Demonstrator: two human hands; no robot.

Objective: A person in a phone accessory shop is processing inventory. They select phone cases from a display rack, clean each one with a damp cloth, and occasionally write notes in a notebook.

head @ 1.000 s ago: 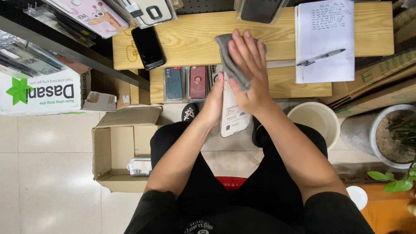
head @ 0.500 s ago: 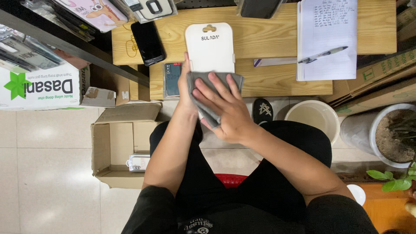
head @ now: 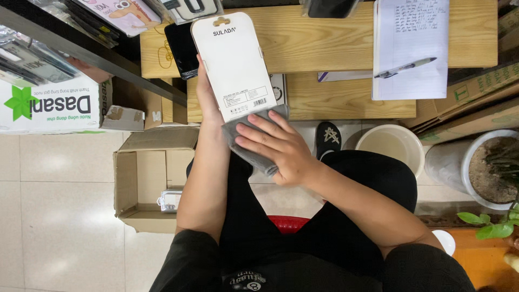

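A wooden desk (head: 324,38) spans twelve o'clock, a lower wooden shelf (head: 346,100) just beneath it. An open cardboard box (head: 146,184) sits on the floor at nine o'clock. A notepad (head: 411,48) with a pen (head: 405,67) lies at one o'clock, a white bucket (head: 390,146) at three. Centre frame, a white phone-case package (head: 232,65) stands upright, gripped from behind by the left hand (head: 205,94), fingers mostly hidden. The right hand (head: 281,148) presses a grey cloth (head: 250,145) against the package's lower edge, fingers spread flat, not curled.
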